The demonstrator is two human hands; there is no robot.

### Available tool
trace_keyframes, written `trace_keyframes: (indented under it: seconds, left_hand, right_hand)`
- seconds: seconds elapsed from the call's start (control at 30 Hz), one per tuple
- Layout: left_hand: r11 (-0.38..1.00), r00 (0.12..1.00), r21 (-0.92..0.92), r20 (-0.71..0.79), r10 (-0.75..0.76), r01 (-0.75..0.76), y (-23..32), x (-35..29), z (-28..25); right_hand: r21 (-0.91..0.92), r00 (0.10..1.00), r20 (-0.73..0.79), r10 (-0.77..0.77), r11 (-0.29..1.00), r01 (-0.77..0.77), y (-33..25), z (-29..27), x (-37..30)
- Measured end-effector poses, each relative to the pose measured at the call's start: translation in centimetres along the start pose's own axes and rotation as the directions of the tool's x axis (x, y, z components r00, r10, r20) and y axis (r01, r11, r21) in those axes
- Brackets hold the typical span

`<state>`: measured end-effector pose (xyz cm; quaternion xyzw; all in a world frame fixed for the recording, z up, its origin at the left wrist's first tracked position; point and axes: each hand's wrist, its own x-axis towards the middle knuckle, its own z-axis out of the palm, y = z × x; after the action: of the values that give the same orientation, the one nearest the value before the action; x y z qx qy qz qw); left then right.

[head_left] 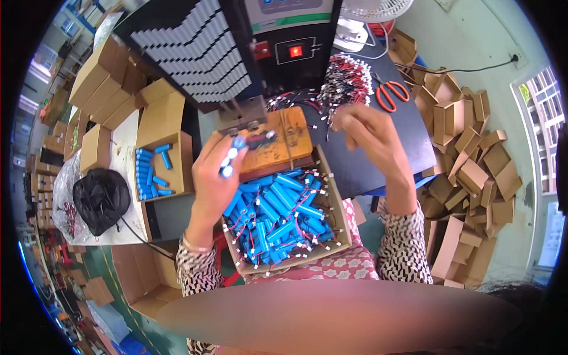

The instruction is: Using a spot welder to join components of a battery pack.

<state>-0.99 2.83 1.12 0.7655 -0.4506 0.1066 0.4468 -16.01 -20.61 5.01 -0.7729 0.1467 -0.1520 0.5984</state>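
Note:
My left hand (212, 174) is closed around several blue battery cells (227, 171), their pale ends facing right. It sits at the left edge of an orange-brown block (290, 139), just below the welding tips of a black spot welder (290, 71). A dark piece with red wire lies on the block beside the cells. Over the dark table my right hand (373, 136) is raised, fingers bent together near a heap of red and black wire leads (349, 80). Whatever its fingertips hold is too small to make out. Below the block, a cardboard box (347, 222) holds many wired blue cells.
At left, an open carton (186, 148) contains loose blue cells, beside a black bag (102, 194). Orange-handled scissors (393, 97) lie on the table (408, 139) at right. Empty small cartons (467, 171) are piled beyond it. A white fan (376, 9) stands at the back.

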Motion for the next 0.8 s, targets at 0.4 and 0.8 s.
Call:
trace_keyframes:
  seconds: [0.4, 0.8]
  left_hand:
    - [0.882, 0.645, -0.257, 0.606, 0.466, -0.396, 7.5, -3.4, 2.4]
    - [0.511, 0.773, -0.582, 0.507, -0.381, 0.633, 5.1, -0.7, -4.9]
  right_hand:
    - [-0.579, 0.951, 0.0, -0.309, 0.775, 0.252, 7.2, 1.8, 2.3]
    - [-0.802, 0.823, 0.535, -0.189, 0.194, 0.565, 8.9, 3.3, 5.7]
